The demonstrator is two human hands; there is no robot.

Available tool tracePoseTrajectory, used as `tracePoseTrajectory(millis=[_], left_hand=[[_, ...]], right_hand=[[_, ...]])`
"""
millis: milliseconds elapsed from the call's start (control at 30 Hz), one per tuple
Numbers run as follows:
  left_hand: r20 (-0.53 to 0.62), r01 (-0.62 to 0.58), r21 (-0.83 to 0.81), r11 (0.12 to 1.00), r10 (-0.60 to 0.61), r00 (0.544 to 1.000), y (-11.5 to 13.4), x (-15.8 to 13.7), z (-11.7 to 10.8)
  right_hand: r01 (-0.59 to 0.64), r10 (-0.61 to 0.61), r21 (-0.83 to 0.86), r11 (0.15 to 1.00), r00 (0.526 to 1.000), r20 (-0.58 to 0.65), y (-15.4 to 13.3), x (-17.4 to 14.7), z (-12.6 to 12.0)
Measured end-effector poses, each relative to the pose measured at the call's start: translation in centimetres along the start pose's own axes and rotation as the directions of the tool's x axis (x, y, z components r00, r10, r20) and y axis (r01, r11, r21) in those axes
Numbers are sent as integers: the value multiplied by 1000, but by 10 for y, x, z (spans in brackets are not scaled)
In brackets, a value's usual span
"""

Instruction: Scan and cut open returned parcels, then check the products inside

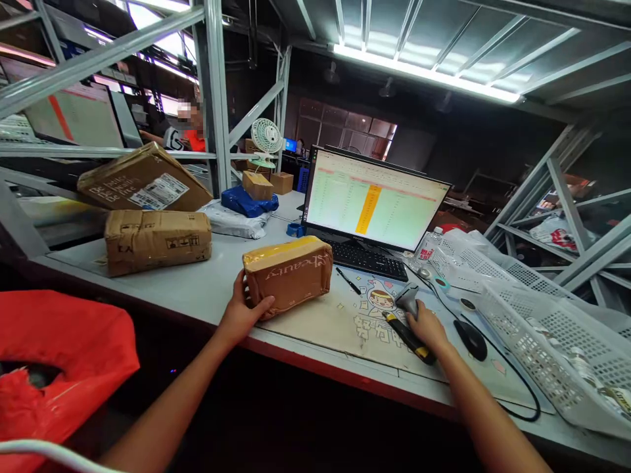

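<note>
My left hand (246, 305) grips the near left corner of a brown cardboard box (290, 279) with yellow tape along its top and pale lettering on its side. The box is tilted a little on the desk mat. In my right hand (428, 326) is a grey barcode scanner (407, 299), its head pointing up and left, the handle mostly hidden by my fingers. A yellow and black utility knife (409, 337) lies on the mat just beside that hand. Between the two hands, a black pen (349, 280) rests below the keyboard.
A monitor (372, 197) and a keyboard (377, 258) stand behind. Cardboard parcels (158, 240) and a blue bag (249, 201) occupy the left side. White plastic baskets (547, 355), a mouse (470, 339) and a bottle (430, 245) are at the right. Metal posts (217, 98) frame the desk.
</note>
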State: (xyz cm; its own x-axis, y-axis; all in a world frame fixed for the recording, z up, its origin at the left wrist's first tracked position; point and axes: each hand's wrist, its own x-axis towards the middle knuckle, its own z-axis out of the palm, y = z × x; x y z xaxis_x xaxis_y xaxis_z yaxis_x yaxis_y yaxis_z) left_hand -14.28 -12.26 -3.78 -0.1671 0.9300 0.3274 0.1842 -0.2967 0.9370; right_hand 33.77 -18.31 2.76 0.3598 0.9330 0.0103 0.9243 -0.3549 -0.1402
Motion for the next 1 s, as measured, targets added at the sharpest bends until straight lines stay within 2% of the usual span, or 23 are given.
tracePoseTrajectory(millis=[100,200,267,333,433,567,800,1000], left_hand=[[13,43,24,999,-44,999,-4,2,1],[17,41,74,996,-42,999,-5,2,4],[-5,38,121,992,-38,999,-4,2,5],[-14,39,175,984,-37,999,-2,2,4],[-20,70,237,969,-67,998,1,0,2],[-19,88,271,959,-86,996,3,-1,-1],[-25,70,265,962,-66,997,6,-4,2],[-9,42,270,962,-41,999,1,-3,0]], right_hand=[[-44,45,-61,997,999,17,1,8,-4],[-67,66,-99,993,998,-9,-4,32,-28],[-41,33,-115,993,997,-68,-15,58,-42],[29,-38,-124,992,996,-75,-32,86,-45],[93,-94,-134,987,996,3,-59,123,-32],[35,-27,-163,986,998,54,-79,149,-9],[22,-9,-205,978,998,66,-78,166,5],[15,0,-193,981,997,77,-94,174,15]])
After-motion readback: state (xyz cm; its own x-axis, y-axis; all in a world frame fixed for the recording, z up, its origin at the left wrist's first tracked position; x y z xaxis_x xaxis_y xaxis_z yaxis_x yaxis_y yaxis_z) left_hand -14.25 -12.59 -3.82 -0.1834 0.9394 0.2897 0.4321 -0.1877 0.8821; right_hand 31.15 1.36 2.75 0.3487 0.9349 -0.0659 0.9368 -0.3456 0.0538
